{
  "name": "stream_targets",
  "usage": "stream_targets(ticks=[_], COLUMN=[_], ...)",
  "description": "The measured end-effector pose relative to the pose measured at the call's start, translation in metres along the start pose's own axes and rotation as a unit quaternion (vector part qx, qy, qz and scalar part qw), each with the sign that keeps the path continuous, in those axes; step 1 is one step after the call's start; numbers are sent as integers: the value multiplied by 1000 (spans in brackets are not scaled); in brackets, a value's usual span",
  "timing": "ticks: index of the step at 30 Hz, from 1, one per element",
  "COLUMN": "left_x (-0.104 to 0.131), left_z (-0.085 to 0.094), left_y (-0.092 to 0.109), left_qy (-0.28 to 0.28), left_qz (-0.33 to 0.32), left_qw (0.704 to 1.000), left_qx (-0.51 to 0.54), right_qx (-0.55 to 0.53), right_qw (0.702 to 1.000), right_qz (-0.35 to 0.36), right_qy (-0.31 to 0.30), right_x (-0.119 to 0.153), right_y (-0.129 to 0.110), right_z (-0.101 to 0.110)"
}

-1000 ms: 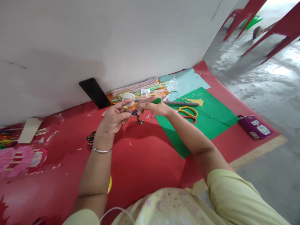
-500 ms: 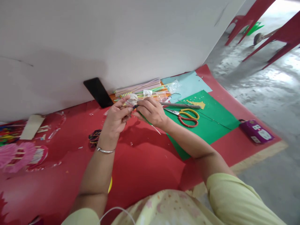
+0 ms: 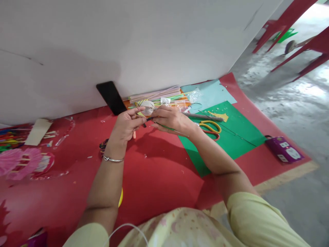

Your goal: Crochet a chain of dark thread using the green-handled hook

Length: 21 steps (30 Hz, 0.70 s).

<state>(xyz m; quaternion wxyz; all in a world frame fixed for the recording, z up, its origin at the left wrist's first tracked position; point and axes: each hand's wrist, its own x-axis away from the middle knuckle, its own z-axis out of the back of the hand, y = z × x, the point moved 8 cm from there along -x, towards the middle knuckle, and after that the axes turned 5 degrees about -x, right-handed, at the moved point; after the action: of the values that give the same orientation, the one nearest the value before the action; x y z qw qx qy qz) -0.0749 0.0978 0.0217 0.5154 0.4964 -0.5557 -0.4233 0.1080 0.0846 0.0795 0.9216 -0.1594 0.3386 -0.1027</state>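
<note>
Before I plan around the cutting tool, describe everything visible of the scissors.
The scissors have two looped handles, one yellow, one red, smooth like plastic-coated metal. They lie on the green sheet, below the grey rod, yellow loop nearer it. The blades are mostly hidden behind the right hand and wrist, so whether they're open can't be told. No fingers grip the handles.

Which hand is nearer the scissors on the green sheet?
Right. The right hand is just left of the scissors, its wrist beside the handles; the left hand is farther left, over the red covering.
</note>
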Motion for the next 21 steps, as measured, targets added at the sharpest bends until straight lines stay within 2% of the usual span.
stream_targets(ticks=[3,6,11,15,18,21], left_x=[0,1,5,7,8,11], left_z=[-2,-7,-16,-20,-20,-22], left_y=[-1,-1,-1,2,9,19], left_qy=[-20,-57,-107,-83,-49,-29], left_qz=[-3,2,24,2,-26,-42], left_qw=[1000,998,992,993,995,995], left_qx=[3,25,67,82,85,83], right_qx=[-104,-225,-400,-480,-431,-378], right_qw=[994,968,893,833,840,859], right_qz=[-37,-105,-201,-251,-272,-260], right_qy=[3,22,51,111,184,225], right_x=[-2,-1,6,9,9,6], right_y=[0,8,25,36,41,37], right_z=[8,13,-2,-26,-30,-25])
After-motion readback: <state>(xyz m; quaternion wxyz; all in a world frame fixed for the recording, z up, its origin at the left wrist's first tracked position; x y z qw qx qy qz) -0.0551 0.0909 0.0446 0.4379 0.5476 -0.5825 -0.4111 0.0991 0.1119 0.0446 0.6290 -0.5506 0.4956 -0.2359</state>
